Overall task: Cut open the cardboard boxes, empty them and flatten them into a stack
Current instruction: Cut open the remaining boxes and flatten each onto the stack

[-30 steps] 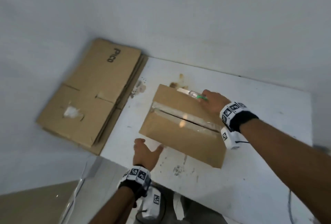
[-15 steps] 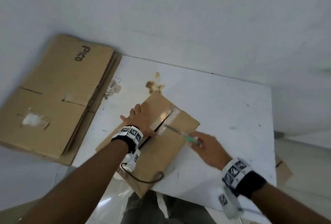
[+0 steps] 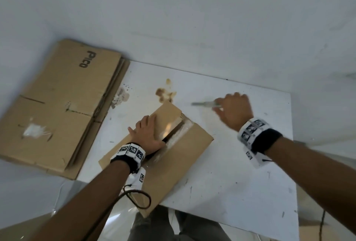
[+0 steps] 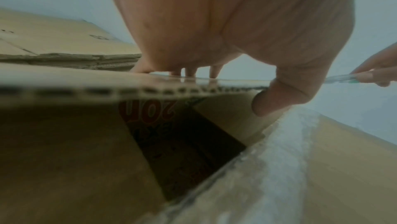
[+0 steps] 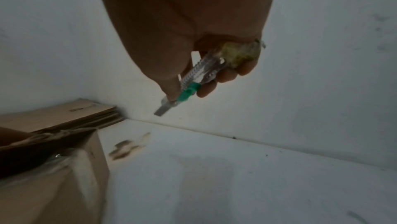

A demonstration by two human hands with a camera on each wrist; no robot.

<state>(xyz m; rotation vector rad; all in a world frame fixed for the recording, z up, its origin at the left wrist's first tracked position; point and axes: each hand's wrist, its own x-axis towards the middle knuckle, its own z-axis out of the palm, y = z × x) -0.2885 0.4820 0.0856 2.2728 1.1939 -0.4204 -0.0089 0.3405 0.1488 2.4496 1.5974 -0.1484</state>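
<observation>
With the taped seam of the brown cardboard box (image 3: 169, 156) at frame centre slit, my left hand (image 3: 148, 134) pinches its left flap, thumb underneath, while my right hand (image 3: 234, 110), upper right, grips the clear green-slider utility knife (image 5: 193, 81); next: park blade, spread flaps.

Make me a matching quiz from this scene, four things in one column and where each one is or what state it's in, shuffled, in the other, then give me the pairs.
Column one:
1. box cutter
2. cardboard box
3. flattened cardboard stack
4. left hand

Column two:
A. lying beyond the table's left edge, printed side up
B. held in the right hand, blade out, above the white table
C. resting on a box flap, thumb hooked under its edge
D. on the table, tape seam cut, top partly open

Pairs: 1-B, 2-D, 3-A, 4-C
</observation>
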